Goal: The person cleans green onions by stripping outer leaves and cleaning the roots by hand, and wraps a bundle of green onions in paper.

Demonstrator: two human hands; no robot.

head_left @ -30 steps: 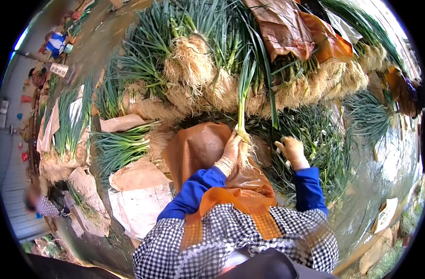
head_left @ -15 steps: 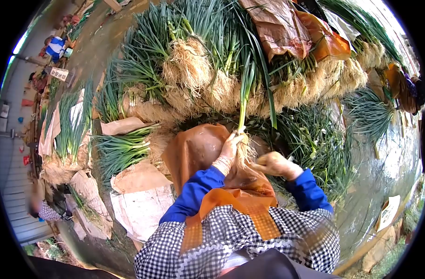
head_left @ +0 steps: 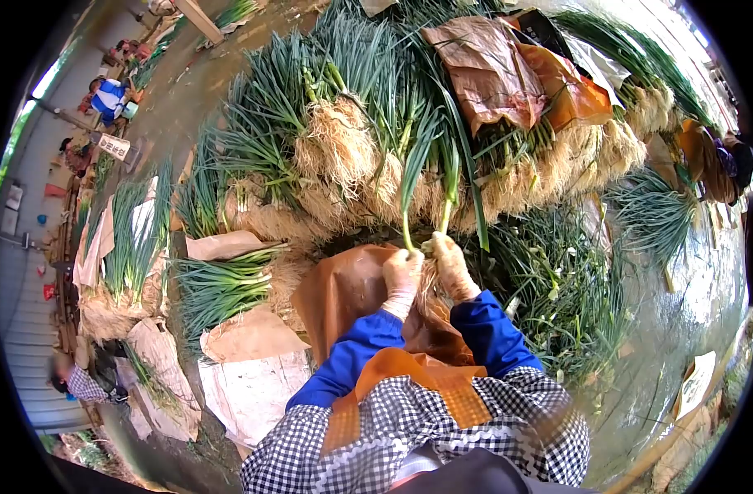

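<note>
My left hand (head_left: 401, 278) is closed round the base of a green onion stalk (head_left: 406, 222) over the brown apron (head_left: 343, 284). Right beside it, my right hand (head_left: 453, 265) grips the base of a second stalk (head_left: 449, 193). Pale roots hang between the two hands. The leaves of both stalks point away from me, toward a large pile of green onions (head_left: 335, 148) with bushy roots. To the right of my right hand lies a heap of loose green leaves (head_left: 557, 288).
Bundled onions (head_left: 224, 284) lie at left, near brown paper (head_left: 253, 333). More bundles (head_left: 129, 247) stand farther left. Brown sheets (head_left: 487, 70) cover part of the pile. Other people (head_left: 84, 383) are at the far left, and one person (head_left: 714, 160) is at right.
My right hand has come from the right to beside my left hand and taken hold of a stalk. The single bunch of onion in my left hand now shows as two parted stalks.
</note>
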